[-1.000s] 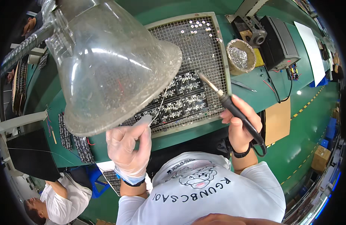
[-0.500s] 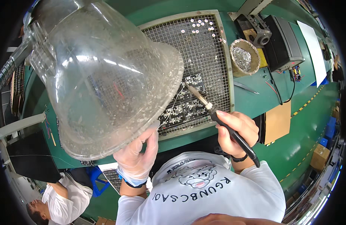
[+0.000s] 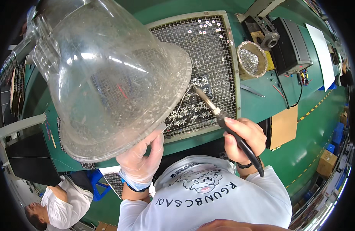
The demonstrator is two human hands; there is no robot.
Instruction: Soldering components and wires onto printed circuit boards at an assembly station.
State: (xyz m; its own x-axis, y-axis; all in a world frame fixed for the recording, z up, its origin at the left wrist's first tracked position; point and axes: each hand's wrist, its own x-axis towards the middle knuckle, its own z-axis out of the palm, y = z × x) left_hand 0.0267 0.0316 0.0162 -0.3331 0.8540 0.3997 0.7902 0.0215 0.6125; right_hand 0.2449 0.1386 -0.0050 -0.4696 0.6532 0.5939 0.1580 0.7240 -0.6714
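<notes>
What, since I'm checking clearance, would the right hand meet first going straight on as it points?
Led by its soldering iron, the right hand would probably meet the black circuit boards first; the clear hood overlaps that line, but its depth is unclear.

The green bench [image 3: 258, 104] carries a mesh tray [image 3: 237, 92], tub [image 3: 244, 70], tweezers [image 3: 253, 91] — and a black box [image 3: 293, 46].
</notes>
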